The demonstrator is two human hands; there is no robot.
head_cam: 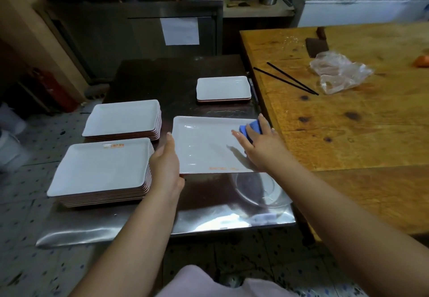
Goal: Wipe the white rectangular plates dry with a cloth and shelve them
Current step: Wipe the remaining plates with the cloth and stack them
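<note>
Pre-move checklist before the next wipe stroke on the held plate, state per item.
1. Left hand grips the plate at its left edge: ok.
2. Right hand presses the blue cloth on the plate's right end: ok.
3. Plate surface dry: not ok, the left part shows streaks and glints.
4. Plate held steady over the steel table: ok.
5. Near stack and far stack at the left sit square: ok.
6. Small stack behind the plate is apart from it: ok.
</note>
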